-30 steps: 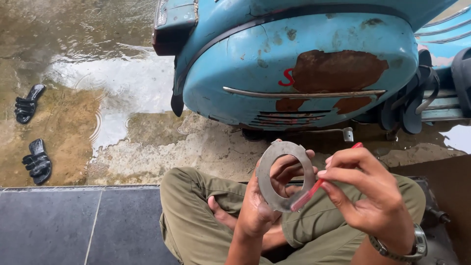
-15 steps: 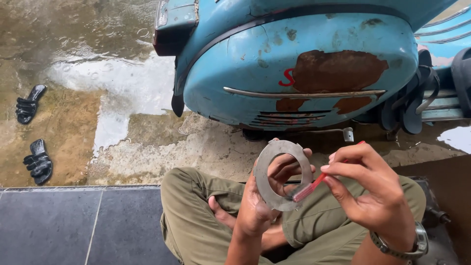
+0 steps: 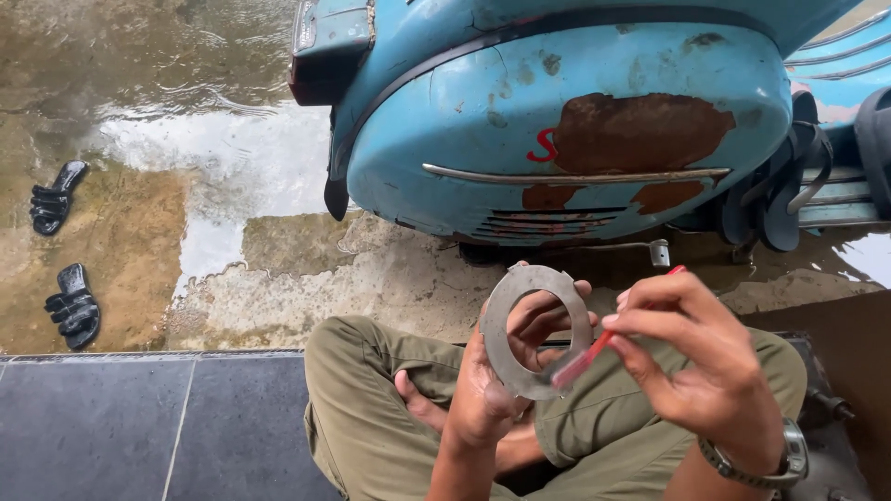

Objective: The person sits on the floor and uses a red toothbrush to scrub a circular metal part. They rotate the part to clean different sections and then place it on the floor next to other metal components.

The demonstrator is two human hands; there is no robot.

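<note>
Left hand (image 3: 497,385) pinching the grey metal ring (image 3: 535,331), right hand (image 3: 696,366) gripping a red brush (image 3: 608,341) — could easily slip onto wet concrete (image 3: 278,269).

One metal ring (image 3: 535,331), one red brush (image 3: 603,345), two sandals (image 3: 58,197)

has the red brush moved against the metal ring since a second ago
Yes. The red brush in the right hand has slid down: its bristle end was on the metal ring's right edge, now it is at the lower rim.
</note>
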